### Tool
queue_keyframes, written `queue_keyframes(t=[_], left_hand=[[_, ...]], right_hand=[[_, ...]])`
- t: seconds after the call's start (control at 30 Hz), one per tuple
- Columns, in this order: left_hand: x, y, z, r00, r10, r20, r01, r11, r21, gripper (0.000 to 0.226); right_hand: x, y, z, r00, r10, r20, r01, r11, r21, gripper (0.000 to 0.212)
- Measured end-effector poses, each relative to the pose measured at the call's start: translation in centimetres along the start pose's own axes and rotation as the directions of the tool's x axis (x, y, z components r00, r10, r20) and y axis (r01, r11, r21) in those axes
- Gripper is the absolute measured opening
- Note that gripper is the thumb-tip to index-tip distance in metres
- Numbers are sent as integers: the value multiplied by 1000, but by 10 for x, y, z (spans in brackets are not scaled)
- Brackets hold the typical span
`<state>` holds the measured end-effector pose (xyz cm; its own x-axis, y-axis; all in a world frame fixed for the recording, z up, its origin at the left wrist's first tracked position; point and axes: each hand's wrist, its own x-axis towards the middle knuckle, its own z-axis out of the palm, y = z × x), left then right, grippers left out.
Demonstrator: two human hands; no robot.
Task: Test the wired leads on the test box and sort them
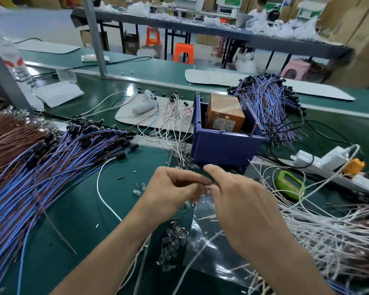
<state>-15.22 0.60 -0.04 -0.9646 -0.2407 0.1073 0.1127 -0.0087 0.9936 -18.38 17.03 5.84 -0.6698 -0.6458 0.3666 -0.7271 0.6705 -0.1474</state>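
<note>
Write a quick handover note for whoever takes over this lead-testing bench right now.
Left grip and right grip, bare hands, pinch a small part between their fingertips; it is too blurred to identify.
Orange box sits in the blue bin just beyond the hands.
Blue-and-brown leads: big pile at left, second pile behind the bin. White leads: heap at right.
Done: cannot tell which piles are tested.
Left: held part has not reached the box; test, then sort.

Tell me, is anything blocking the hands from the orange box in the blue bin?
Only the blue bin's front wall stands between the left hand, the right hand and the orange box; reaching over it looks possible. White leads and clear parts lie flat between.
</note>
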Motion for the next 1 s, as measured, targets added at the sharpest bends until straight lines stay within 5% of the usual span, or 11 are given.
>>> queue_keyframes(t=[0.1,0.27,0.47,0.57,0.7,0.8,1.0], left_hand=[[1,3,-1,999,-50,-18,51,998,37,20],[3,1,-14,975,-217,42,214,975,59,19],[11,0,-48,934,-304,-187,332,932,145,15],[15,1,-60,881,-368,-298,332,929,-166,11],[17,3,-61,904,-378,-199,123,676,-727,13],[18,5,-59,914,-363,-182,89,616,-782,18],[17,4,-51,912,-388,-132,213,725,-655,24]], right_hand=[[0,12,-8,994,95,61,-92,994,-52,13],[3,42,-6,946,315,-78,-319,947,-43,15],[4,80,6,870,488,-79,-455,853,257,13],[2,81,18,882,469,44,-412,722,556,19],[-1,74,32,903,405,146,-383,601,702,24],[-2,70,41,907,379,185,-393,603,694,24],[-3,70,45,872,476,115,-383,516,766,31]])
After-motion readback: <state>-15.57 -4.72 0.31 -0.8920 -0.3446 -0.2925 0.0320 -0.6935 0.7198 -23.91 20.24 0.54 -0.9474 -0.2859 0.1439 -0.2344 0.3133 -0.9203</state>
